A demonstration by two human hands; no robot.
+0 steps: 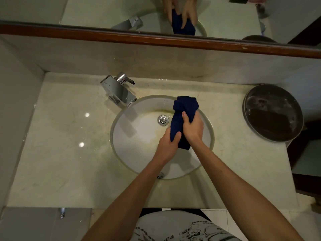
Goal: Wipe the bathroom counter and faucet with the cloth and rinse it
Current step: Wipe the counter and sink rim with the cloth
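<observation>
Over the white sink: left hand and right hand close together, both squeezing the dark blue cloth; soft, floppy, probably wet and heavy; best gripped mid-roll

1 dark blue bunched terry cloth, centre of frame | 2 bare hands: left hand, right hand | 1 round white ceramic basin, centre | 1 chrome drain plug | 1 square chrome faucet, upper left | 1 pale marble counter | 1 round dark metal pan, right | 1 wood-framed mirror, top
</observation>
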